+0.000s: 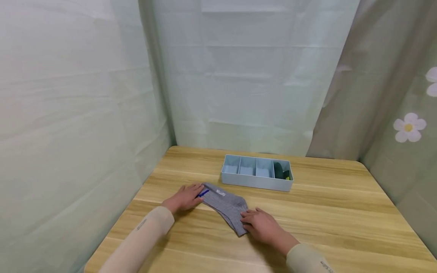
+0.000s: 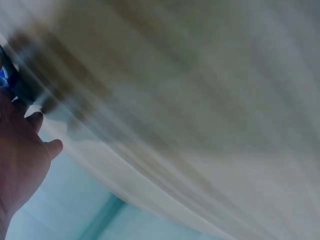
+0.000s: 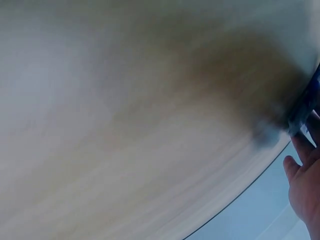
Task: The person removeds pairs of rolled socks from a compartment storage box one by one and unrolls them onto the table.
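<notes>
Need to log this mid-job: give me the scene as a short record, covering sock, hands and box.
Sock: gray, lettered, flat on the table
Left hand: fingers on the sock's left end
Right hand: fingers touching its right end
Box: pale blue, divided, beyond the sock
Box contents: dark green item in the rightmost compartment

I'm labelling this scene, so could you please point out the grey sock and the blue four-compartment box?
Grey sock (image 1: 226,205): head view, middle of its upper side.
Blue four-compartment box (image 1: 257,182): head view, front wall.
</notes>
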{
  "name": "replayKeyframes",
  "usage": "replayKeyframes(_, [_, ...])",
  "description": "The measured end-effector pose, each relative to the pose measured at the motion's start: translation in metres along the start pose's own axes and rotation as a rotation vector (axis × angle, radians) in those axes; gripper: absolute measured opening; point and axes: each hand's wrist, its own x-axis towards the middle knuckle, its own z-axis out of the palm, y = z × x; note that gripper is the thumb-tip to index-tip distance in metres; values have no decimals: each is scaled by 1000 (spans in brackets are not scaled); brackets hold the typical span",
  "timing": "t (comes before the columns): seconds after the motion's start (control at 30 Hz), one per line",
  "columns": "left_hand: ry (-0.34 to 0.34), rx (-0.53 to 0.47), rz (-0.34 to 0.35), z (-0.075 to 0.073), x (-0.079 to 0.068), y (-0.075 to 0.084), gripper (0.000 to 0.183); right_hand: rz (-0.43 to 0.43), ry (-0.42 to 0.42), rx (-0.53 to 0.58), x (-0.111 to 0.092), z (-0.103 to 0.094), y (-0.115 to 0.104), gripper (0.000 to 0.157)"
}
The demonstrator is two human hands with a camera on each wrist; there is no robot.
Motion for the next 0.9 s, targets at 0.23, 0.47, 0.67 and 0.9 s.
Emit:
replayKeyframes(0.23, [11, 27, 33, 1, -8, 9, 62, 57, 26, 4, -8, -6, 16, 22])
replayKeyframes(0.47, [119, 84, 79, -5, -10, 15, 45, 97, 55, -5, -10, -6, 14, 26])
replayKeyframes(0.67, [219, 32, 166, -14, 0, 20, 37, 139, 133, 18, -4, -2, 1, 37])
replayKeyframes(0.9, [91, 148, 303, -14, 6, 18, 45, 188, 99, 34, -2, 7, -13, 40])
